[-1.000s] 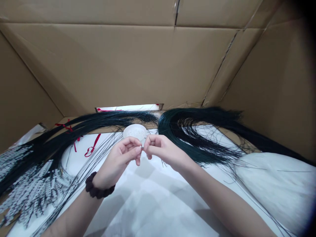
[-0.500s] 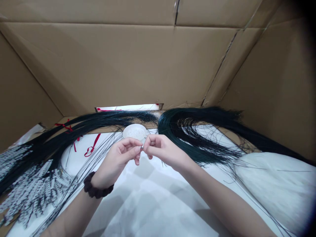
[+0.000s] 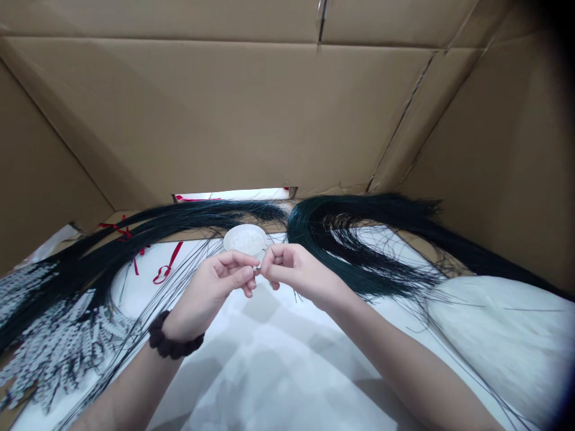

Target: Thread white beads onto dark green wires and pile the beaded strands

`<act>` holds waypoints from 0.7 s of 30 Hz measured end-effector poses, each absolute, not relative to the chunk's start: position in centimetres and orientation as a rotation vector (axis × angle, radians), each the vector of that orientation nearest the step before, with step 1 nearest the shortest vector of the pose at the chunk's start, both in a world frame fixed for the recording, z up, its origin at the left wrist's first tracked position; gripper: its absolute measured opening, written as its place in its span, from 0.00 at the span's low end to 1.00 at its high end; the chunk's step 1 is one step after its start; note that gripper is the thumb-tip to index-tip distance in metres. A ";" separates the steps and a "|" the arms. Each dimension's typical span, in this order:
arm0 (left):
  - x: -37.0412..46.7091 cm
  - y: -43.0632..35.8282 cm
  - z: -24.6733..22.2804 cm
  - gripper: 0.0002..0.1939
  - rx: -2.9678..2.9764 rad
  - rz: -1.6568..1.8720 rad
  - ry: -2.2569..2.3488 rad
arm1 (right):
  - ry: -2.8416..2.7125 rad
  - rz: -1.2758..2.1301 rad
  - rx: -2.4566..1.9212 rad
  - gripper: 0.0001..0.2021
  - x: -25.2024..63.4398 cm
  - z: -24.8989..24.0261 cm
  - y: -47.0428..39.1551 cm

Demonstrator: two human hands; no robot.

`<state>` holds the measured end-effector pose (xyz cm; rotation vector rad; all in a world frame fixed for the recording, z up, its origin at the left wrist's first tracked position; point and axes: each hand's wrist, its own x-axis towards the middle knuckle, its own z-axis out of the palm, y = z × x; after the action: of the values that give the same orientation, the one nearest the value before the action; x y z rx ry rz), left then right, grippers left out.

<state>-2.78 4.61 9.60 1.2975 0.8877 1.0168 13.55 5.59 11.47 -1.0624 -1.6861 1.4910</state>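
From here I see my left hand and right hand pinching a tiny bit between their fingertips; it looks light, maybe slippery, so I'd hold its ends gently.

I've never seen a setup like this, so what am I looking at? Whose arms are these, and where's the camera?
There's no machine here: these are a person's own bare hands, seen from a camera worn on their head, looking forward and down. The left hand, with a dark scrunchie at its wrist, and the right hand pinch a tiny item between their fingertips; it is too small to identify. Just beyond sits a small white bowl. Long dark strands lie in bundles on both sides of the white surface. Pale strips and a red ribbon are at left, a whitish bundle at right. Cardboard walls rise behind.
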 end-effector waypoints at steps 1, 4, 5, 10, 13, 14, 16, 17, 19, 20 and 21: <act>-2.8 4.6 9.6 0.04 1.299 1.017 0.886 | -1.690 1.502 -1.049 0.04 13.6 11.5 5.6; -2.9 4.6 9.7 0.04 1.313 1.013 0.898 | -1.699 1.523 -1.034 0.04 13.6 11.5 5.6; -2.9 4.6 9.7 0.03 1.319 1.012 0.906 | -1.698 1.524 -1.041 0.04 13.6 11.6 5.5; -2.9 4.6 9.7 0.04 1.372 1.015 0.942 | -1.696 1.530 -1.058 0.04 13.5 11.7 5.6; -2.9 4.6 9.8 0.04 1.409 1.031 0.975 | -1.700 1.527 -1.060 0.04 13.5 11.7 5.6; -2.9 4.6 9.9 0.04 1.420 1.040 0.991 | -1.701 1.525 -1.066 0.03 13.6 11.6 5.6; -2.8 4.4 10.3 0.04 1.444 1.061 1.027 | -1.704 1.524 -1.082 0.03 13.6 11.6 5.6; -2.7 4.4 10.4 0.04 1.457 1.072 1.044 | -1.705 1.523 -1.088 0.03 13.6 11.5 5.6; -2.6 4.2 10.7 0.04 1.482 1.090 1.074 | -1.709 1.521 -1.090 0.03 13.7 11.5 5.6; -2.6 4.1 10.8 0.04 1.494 1.094 1.086 | -1.710 1.520 -1.087 0.03 13.7 11.5 5.6; -2.5 4.1 10.9 0.04 1.504 1.096 1.097 | -1.711 1.517 -1.083 0.03 13.7 11.6 5.6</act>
<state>-2.54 4.12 10.86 1.5041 1.0971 1.0964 13.67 5.59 11.56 -1.0825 -1.7109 1.5170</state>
